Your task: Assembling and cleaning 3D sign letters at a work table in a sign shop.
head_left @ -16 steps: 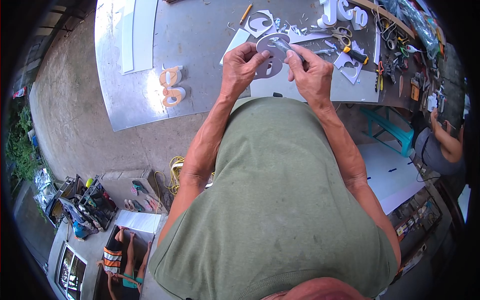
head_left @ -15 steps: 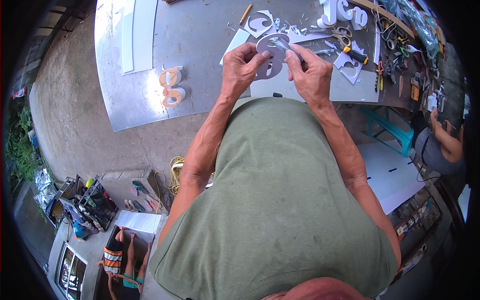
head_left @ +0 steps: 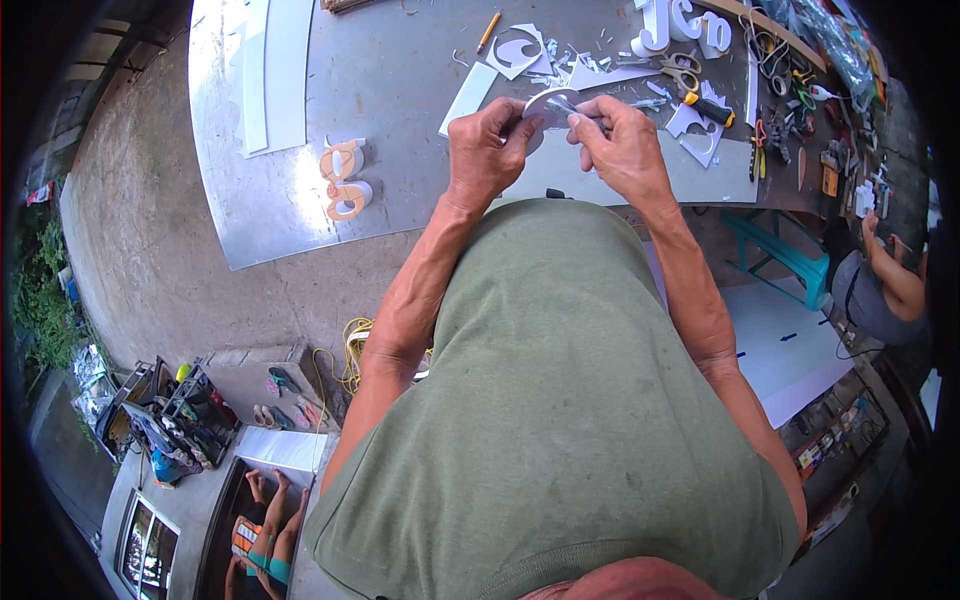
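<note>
My left hand (head_left: 485, 155) pinches a thin white cutout piece (head_left: 546, 102) with a rounded edge, held up above the near edge of the table. In my right hand (head_left: 625, 150) is a slim grey pointed tool (head_left: 566, 106); its tip meets the white piece, and its exact kind is hard to make out. My fingers cover part of both. Just beyond my hands lie a white sheet scrap with a curved cut-out (head_left: 516, 50), a white strip (head_left: 468, 98) and small white offcuts (head_left: 590, 65).
Scissors (head_left: 682, 72), a yellow-and-black screwdriver (head_left: 712, 108) and white raised letters (head_left: 684, 28) are at the right. Tan-faced letters (head_left: 345, 180) stand at the left on the metal sheet (head_left: 250, 200). A pencil (head_left: 489, 32) lies farther back. Another person (head_left: 885, 280) is at far right.
The white piece has tilted and turned, showing less of its face. The grey tool's tip has moved slightly, and my right hand has shifted a little.
</note>
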`<control>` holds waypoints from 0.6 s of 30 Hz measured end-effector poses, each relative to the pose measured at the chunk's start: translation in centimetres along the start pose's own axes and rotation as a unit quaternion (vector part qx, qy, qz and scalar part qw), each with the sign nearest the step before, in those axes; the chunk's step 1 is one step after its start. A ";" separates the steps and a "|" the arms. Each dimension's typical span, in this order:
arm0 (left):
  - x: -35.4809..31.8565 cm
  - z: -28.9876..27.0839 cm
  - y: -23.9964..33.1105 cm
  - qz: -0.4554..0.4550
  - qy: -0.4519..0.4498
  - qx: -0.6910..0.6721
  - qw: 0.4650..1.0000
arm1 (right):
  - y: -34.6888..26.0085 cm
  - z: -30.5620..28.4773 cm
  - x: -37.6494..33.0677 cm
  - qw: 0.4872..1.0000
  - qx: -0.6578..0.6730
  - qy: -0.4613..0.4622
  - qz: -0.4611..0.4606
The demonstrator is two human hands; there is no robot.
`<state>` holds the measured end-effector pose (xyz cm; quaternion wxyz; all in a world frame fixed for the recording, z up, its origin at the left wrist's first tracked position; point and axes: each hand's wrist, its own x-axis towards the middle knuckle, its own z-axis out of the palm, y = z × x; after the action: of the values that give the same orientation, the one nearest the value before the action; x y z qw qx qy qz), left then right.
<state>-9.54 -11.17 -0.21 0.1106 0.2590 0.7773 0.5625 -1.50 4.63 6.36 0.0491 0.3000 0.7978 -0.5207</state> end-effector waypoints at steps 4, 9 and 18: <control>-0.1 0.2 0.4 -0.003 0.012 -0.030 0.999 | 0.3 -0.1 0.0 0.994 0.095 -0.011 0.047; -0.4 0.7 0.3 0.022 -0.009 0.007 1.000 | 1.1 1.0 0.1 0.977 0.200 -0.006 0.066; -0.6 1.4 0.7 0.023 0.014 0.052 0.998 | 1.6 1.7 0.0 0.997 0.061 0.042 0.000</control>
<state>-8.22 -10.21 -0.14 0.0734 0.2743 0.8010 0.5271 -1.01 3.61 4.32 -0.0031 0.3238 0.7662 -0.5551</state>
